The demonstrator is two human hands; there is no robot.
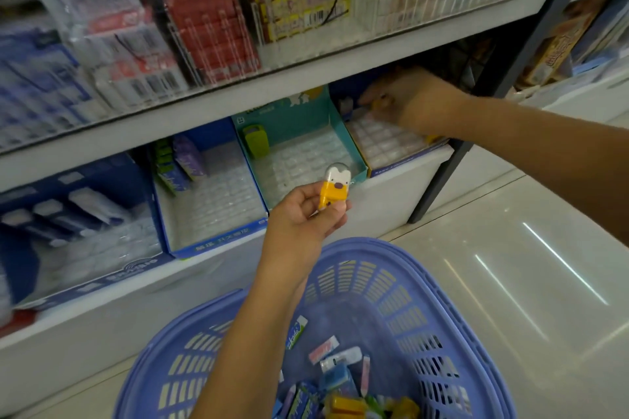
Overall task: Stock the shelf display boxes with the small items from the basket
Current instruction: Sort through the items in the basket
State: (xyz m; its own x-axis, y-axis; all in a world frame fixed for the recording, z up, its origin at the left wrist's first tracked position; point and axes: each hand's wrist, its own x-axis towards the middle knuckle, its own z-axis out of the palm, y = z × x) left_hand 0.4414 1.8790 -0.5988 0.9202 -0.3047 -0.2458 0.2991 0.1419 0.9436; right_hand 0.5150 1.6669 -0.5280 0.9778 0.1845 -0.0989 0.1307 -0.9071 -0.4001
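Note:
My left hand (306,218) pinches a small yellow and white eraser-like item (335,189) with a cartoon face, held up in front of the teal display box (354,146). My right hand (405,102) reaches into the far right display box (391,150) on the lower shelf, fingers around a small yellow item (377,104) that is blurred. The blue plastic basket (425,299) stands on the floor below, with several small erasers and packets (333,381) at its bottom. A green item (255,141) stands at the back of the teal box.
A blue display box (211,241) with green and purple packets sits left of the teal one, and another blue box (112,275) further left. The upper shelf (306,68) overhangs the boxes. A dark metal post (442,177) borders the shelf on the right. Glossy floor lies right.

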